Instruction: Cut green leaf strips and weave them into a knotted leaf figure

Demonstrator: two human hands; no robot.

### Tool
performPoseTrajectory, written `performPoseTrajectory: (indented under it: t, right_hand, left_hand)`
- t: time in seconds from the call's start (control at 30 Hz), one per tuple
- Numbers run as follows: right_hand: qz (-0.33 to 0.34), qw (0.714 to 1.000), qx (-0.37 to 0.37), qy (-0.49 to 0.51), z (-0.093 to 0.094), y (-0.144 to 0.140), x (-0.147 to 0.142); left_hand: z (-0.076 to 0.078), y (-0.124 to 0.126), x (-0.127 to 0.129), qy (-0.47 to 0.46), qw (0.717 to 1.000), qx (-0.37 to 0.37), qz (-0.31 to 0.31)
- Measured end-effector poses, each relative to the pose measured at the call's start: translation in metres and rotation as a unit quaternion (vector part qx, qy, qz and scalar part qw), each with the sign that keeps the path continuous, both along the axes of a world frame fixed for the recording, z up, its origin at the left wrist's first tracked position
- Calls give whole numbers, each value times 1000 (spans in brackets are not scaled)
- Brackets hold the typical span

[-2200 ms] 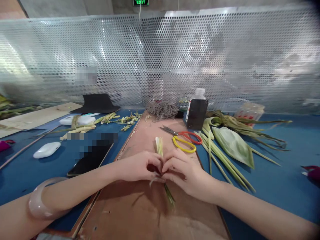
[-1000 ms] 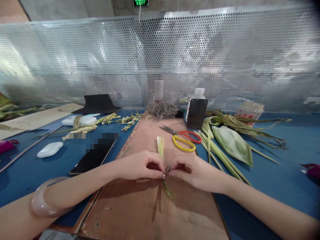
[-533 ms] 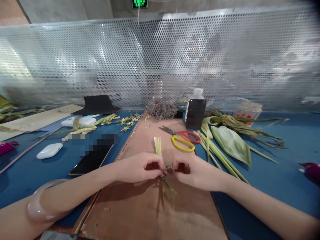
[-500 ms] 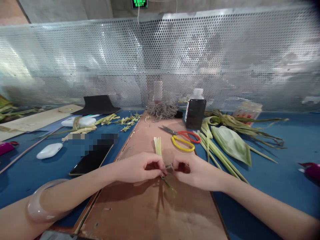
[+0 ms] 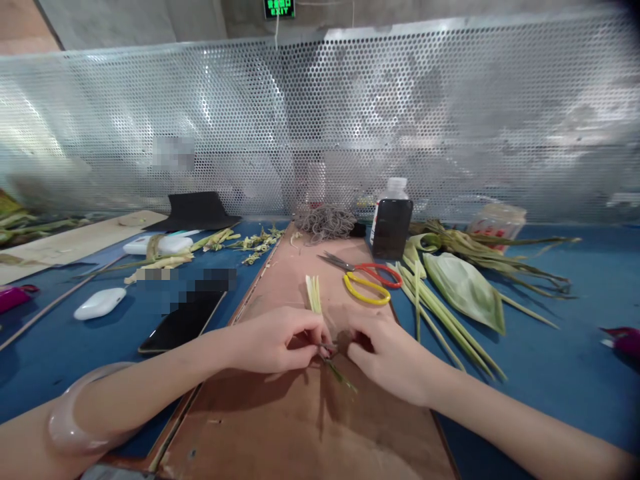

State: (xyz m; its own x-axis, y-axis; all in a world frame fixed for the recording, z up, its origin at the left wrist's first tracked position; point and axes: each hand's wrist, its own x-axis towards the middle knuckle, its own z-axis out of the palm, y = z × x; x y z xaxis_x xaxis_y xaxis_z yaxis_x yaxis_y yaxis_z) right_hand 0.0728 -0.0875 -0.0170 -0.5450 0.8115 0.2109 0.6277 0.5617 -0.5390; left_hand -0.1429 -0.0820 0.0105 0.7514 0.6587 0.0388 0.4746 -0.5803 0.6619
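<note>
Overhead, a green sign reads "EXIT" above the perforated screen along the counter's far edge. Down its middle runs a brown board. Left hand and right hand pinch a bundle of leaf strips above it. Scissors lie just beyond; the bottle's label is unreadable.

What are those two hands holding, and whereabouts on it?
Both the left hand and right hand pinch a thin bundle of pale green leaf strips near its middle.
</note>
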Motion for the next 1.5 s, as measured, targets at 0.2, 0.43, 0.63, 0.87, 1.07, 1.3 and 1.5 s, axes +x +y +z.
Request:
performPoseTrajectory:
  t: [0.2, 0.43, 0.63, 0.87, 1.07, 1.3, 1.5]
  right_hand:
    - [7, 996, 88, -14, 1, 0, 1]
    - [88, 966, 244, -13, 11, -6, 6]
    - [137, 938, 317, -16, 9, -7, 5]
    - [111, 941, 319, 16, 4, -5, 0]
    - [96, 951, 294, -25, 0, -6, -2]
    - [90, 955, 282, -8, -1, -5, -3]
    - [108, 949, 296, -16, 1, -4, -6]
  left_hand:
    - [2, -3, 3, 19, 999, -33, 16]
    - [-4, -6, 11, 32, 996, -7, 87]
    - [-3, -11, 18, 20, 993, 38, 106]
    - [-1, -14, 18, -1, 994, 24, 105]
    - [-5, -10, 15, 25, 993, 15, 113]
    - [0, -13, 13, 21, 995, -4, 95]
    - [-1, -10, 14, 13, 996, -27, 87]
